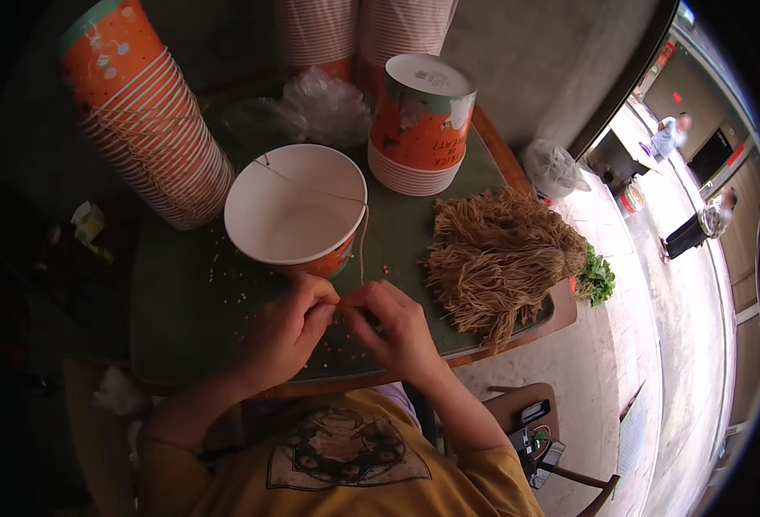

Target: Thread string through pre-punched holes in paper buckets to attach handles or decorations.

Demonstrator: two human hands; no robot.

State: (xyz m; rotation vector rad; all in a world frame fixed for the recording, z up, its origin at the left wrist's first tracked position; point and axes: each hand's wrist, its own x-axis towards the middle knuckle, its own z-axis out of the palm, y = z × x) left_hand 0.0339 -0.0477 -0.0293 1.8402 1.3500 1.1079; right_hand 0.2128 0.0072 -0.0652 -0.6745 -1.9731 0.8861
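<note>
A paper bucket point(298, 207), white inside and orange outside, stands tilted towards me on the green tabletop. A thin string point(363, 246) runs from a hole at its far left rim across the opening, then over the right rim down to my fingers. My left hand point(287, 332) and my right hand point(394, 330) meet fingertip to fingertip just in front of the bucket. Both are closed in a pinch at the string's end, which the fingers hide. Right of my right hand lies a thick bundle of tan strings point(505, 258).
A tall leaning stack of orange buckets point(147, 129) stands left, tied with string. Behind are an upside-down bucket stack point(423, 121), more stacked buckets point(315, 34) and crumpled clear plastic point(324, 103). Small bits dot the green table point(177, 336). A chair point(518, 409) holds small items; two people are outside.
</note>
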